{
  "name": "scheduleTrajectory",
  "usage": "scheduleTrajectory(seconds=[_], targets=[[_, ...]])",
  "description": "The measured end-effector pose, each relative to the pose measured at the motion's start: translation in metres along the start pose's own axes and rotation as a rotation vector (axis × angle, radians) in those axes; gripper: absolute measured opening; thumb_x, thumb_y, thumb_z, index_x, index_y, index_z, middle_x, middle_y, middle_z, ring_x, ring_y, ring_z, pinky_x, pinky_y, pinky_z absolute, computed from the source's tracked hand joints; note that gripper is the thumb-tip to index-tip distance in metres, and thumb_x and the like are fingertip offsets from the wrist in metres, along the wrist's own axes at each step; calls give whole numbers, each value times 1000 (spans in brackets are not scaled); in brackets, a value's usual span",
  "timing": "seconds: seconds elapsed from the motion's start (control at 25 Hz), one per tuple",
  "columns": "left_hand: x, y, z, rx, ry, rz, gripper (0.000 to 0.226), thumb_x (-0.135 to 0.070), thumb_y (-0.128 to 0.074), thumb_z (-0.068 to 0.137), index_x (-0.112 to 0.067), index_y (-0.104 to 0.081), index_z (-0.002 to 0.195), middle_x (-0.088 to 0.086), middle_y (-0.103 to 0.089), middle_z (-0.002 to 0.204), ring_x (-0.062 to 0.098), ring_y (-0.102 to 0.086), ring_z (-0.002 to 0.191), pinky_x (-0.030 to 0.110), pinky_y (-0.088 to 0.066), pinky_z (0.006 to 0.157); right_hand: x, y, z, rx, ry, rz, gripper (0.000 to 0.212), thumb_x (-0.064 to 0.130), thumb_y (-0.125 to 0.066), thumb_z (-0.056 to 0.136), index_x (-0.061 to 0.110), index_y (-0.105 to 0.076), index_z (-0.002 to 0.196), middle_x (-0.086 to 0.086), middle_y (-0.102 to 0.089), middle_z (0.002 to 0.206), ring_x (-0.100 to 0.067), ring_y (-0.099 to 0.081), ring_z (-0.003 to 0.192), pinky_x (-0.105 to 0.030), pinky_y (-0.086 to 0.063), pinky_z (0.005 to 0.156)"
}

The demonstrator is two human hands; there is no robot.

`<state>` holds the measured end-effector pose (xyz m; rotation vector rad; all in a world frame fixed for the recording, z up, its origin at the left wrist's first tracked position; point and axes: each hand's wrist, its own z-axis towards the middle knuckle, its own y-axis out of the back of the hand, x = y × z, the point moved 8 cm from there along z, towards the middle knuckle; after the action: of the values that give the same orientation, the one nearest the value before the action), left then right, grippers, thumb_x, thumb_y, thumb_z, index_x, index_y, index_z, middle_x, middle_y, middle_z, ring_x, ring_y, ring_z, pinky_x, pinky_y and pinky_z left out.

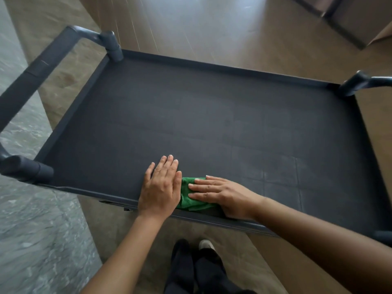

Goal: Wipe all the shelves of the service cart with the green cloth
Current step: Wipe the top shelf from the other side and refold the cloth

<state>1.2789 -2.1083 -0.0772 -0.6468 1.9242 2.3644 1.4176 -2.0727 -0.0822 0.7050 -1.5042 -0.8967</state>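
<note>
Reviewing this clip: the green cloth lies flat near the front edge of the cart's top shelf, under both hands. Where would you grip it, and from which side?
Probably the far edge of the green cloth, the exposed strip between the left hand and right hand. Come from above: it lies flat on the top shelf, so the fingers must pinch up a fold.

Both hands are covering much of the cloth [187, 197], the left hand [161, 187] hiding its left edge and the right hand [220, 195] its right part. The cart [212, 115] is running off the right edge, its near right corner and right handle [364, 81] cut short. The top shelf is hiding any shelves below. The left handle [31, 81] is blurring and leaving the frame.
</note>
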Motion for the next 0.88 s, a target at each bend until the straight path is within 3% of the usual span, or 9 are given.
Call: scheduleTrajectory(seconds=[0.2, 0.36, 0.52, 0.68, 0.88], targets=[[1, -3, 1, -17, 1, 24, 54, -35, -24, 100, -7, -58, 130, 9, -53, 139, 22, -46, 132, 43, -28, 113, -76, 45, 38, -65, -167, -81, 74, -19, -47, 65, 8, -52, 134, -11, -43, 144, -28, -32, 139, -41, -17, 116], [1, -2, 0, -29, -5, 40, 51, -33, -27, 99, -6, -59, 128, 9, -54, 137, 22, -48, 131, 41, -26, 112, -159, 95, 68, -158, -442, -127, 79, -16, -44, 70, 14, -40, 143, -8, -29, 153, -23, -19, 144, -36, -7, 117], [1, -2, 1, -17, -2, 37, 51, -33, -26, 100, -7, -59, 129, 8, -54, 138, 21, -47, 132, 43, -28, 113, -189, 109, 76, -189, -563, -134, 80, -15, -42, 74, 19, -32, 147, -4, -23, 156, -19, -11, 146, -30, -2, 116], [0, -1, 1, -20, 8, 24, 52, -33, -25, 99, -7, -60, 128, 8, -54, 137, 21, -47, 132, 44, -29, 113, -154, 92, 67, -190, -506, -129, 79, -13, -45, 74, 15, -32, 146, -7, -24, 155, -20, -15, 145, -26, -2, 115], [-1, 2, 1, -42, 11, -7, 53, -33, -24, 99, -7, -61, 126, 9, -56, 135, 22, -48, 130, 45, -31, 111, -53, 34, 26, -129, -246, -66, 73, -10, -49, 75, 15, -39, 143, -6, -31, 151, -21, -20, 143, -28, -5, 118]])
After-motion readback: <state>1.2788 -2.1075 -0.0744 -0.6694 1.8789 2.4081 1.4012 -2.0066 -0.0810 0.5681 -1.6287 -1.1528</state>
